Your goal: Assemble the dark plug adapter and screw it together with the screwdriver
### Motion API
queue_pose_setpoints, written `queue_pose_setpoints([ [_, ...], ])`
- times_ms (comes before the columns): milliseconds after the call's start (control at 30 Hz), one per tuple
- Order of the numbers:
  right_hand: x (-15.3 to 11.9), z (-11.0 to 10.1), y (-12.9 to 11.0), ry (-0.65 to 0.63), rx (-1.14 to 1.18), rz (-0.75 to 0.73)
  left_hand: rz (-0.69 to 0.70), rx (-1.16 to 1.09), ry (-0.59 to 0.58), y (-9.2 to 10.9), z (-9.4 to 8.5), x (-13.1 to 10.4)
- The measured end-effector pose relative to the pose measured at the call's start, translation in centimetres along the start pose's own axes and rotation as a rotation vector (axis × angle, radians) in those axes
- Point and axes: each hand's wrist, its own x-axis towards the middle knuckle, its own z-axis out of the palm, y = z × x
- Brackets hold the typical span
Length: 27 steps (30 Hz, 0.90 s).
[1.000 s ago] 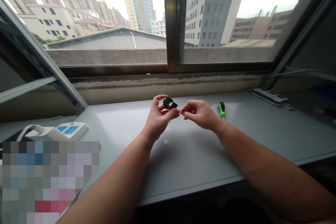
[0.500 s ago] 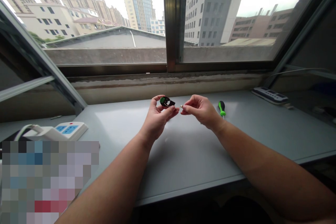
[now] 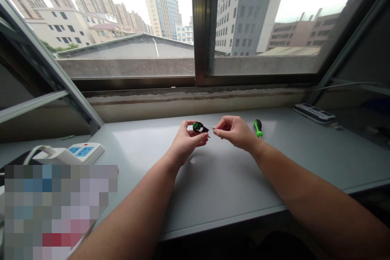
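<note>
Two bare hands work above a grey counter [image 3: 137, 143] before a window; the left hand [image 3: 184, 141] cradles a small black-and-green part [image 3: 196, 126] between thumb and curled fingers, raised over the counter, its green portion to the left and its dark, wedge-like end to the right; the right hand [image 3: 233, 132], thumb and forefinger brought nearly together, pinches a tiny light-coloured piece [image 3: 213, 128] just beside that end; a thin pale strand [image 3: 207, 126], probably a wire, appears to span the gap, though its attachments are too small to make out. Good handling, as judged from this view, calls for a steady left grip that supports the part by its rim without pressing on its open face; the right pinch is best set on the tiny piece rather than on the strand, which should have a little slack so that no joint takes the strain; working low over the counter would limit the loss if the piece slipped. A black-and-green screwdriver [image 3: 258, 127] lies on the counter near the right wrist, its shaft partly hidden; the room around the hands seems ample.
</note>
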Motion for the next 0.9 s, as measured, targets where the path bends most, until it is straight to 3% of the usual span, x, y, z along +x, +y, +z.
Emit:
queue_pose_setpoints([
  [133, -0.3, 0.5, -0.4, -0.074, -0.045, 0.013, 0.000, -0.027, -0.011, 0.1, 0.0, -0.1],
  [500, -0.5, 1.0, -0.2, 0.034, -0.203, -0.099, 0.018, -0.034, -0.032, -0.4, 0.0, -0.1],
  [900, -0.6, 1.2, -0.6, -0.026, -0.264, -0.139, 0.064, 0.014, -0.066, 0.2, 0.4, -0.5],
])
